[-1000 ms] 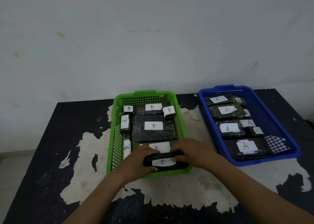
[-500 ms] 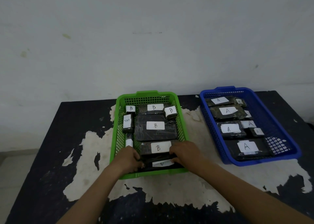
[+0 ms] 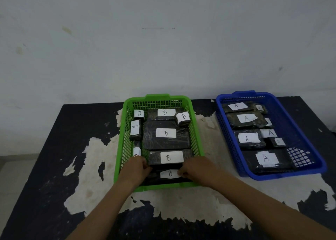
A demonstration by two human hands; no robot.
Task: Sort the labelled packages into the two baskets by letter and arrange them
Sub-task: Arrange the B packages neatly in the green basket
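Peeling black table [image 3: 63, 139] carries a green basket [image 3: 163, 186] left of a blue basket [image 3: 294, 130]; at the green one's near end, left hand [image 3: 135, 168] and right hand [image 3: 197, 170] curl round a flat B package [image 3: 170, 174], apparently gripping its ends

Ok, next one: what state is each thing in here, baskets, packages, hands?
table: dark top, paint peeled in patches.
green basket: on the table, holding B-labelled packages.
blue basket: on the table, holding A-labelled packages, bare mesh at its near right corner.
front B package: flat at the green basket's near end, label up, held at both ends.
left hand: grips the front B package's left end.
right hand: pinches its right end.
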